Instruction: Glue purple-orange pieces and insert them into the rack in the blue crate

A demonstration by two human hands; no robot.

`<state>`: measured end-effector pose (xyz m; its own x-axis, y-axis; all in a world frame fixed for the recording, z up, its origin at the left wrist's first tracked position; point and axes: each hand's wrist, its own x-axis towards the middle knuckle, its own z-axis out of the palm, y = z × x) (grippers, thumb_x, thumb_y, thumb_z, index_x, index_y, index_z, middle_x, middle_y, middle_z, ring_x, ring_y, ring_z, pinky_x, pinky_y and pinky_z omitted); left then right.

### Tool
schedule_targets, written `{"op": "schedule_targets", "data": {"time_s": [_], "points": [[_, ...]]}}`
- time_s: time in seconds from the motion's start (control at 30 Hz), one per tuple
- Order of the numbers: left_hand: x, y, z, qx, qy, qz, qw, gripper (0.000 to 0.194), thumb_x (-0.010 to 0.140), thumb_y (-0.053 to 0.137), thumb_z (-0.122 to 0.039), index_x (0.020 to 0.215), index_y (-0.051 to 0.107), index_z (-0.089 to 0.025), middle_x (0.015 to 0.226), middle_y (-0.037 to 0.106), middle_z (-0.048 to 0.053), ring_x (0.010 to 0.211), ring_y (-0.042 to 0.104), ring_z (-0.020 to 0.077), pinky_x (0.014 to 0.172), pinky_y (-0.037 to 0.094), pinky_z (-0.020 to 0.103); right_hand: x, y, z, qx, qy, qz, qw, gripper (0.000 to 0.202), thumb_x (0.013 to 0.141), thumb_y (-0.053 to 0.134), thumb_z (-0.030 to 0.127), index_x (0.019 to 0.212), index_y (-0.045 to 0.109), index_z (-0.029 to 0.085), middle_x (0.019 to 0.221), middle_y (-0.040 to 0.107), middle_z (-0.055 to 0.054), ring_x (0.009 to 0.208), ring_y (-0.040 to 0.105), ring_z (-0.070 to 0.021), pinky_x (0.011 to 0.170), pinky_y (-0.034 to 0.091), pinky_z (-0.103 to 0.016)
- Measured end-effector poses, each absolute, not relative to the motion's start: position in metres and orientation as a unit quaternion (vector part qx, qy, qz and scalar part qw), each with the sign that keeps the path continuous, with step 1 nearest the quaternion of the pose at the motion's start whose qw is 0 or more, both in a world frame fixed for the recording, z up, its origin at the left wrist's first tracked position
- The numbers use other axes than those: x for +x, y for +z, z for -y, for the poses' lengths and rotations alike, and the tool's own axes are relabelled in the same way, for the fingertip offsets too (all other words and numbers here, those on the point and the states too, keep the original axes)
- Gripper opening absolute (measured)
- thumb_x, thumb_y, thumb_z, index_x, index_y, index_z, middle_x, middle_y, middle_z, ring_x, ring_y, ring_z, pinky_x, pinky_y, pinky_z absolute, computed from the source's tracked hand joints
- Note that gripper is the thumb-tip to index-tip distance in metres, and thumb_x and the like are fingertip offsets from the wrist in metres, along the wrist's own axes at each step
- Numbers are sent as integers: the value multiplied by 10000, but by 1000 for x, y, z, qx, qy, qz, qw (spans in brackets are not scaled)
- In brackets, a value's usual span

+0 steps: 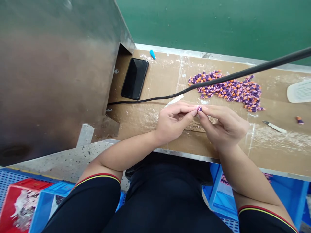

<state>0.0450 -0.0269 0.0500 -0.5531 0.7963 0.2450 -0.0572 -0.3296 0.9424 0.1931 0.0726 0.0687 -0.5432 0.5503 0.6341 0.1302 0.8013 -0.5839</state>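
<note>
Between the fingertips of both hands is a small purple and pink figurine piece (199, 109), mostly covered by the fingers. My left hand (173, 121) pinches it from the left with thumb and forefinger. From the right, my right hand (222, 124) pinches the same piece. Just beyond the hands lies a heap of small purple, orange and pink figurine pieces (233, 90) on the cardboard-covered bench (165, 72). A small knife with a white handle (275, 127) rests right of my right hand, and a single purple and orange piece (299, 120) lies farther right.
A black cable (155, 98) crosses above the bench. A phone (134, 78) and a blue cap-like piece (152, 54) lie at the left, beside a large metal housing (55, 74). A white container (300, 91) is at the right. Blue crates (224, 204) and a red crate (9, 200) stand below.
</note>
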Motion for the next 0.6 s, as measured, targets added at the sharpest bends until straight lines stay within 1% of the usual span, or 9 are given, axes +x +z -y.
{"op": "schedule_targets", "data": {"time_s": [0.07,0.17,0.27,0.4,0.6], "points": [[45,52,29,383,719,-512,273,156,1025,854,-434,1011,914,-291,1051,890,64,1000,847,207,933,707,391,194,68,-72,-186,242,842,444,187,1013,860,229,1153,864,354,1069,910,-20,936,887,-270,852,746,-421],[45,53,31,418,710,-517,234,83,1040,834,-323,1048,913,-301,1077,895,58,1020,859,203,967,711,385,194,67,-71,-184,243,843,442,212,1001,872,224,1156,868,368,1064,908,-14,952,890,-275,887,752,-426],[45,50,30,437,720,-494,215,128,1038,828,-244,1118,910,-300,1119,893,58,1063,863,191,995,714,353,192,66,-71,-194,224,841,452,170,1001,873,248,1140,865,346,1040,905,-26,938,891,-278,886,761,-435],[46,42,28,442,743,-450,223,206,1049,813,-206,1220,896,-287,1169,886,68,1117,857,170,1024,708,298,190,66,-72,-164,230,828,484,201,976,887,173,1130,857,299,1043,908,-25,923,893,-244,850,751,-371],[50,40,30,424,746,-446,252,236,1051,813,-200,1250,892,-297,1198,883,76,1147,855,170,1054,699,288,190,68,-74,-153,236,834,475,247,965,889,126,1145,841,287,1043,907,-24,937,894,-238,860,746,-361]]}}
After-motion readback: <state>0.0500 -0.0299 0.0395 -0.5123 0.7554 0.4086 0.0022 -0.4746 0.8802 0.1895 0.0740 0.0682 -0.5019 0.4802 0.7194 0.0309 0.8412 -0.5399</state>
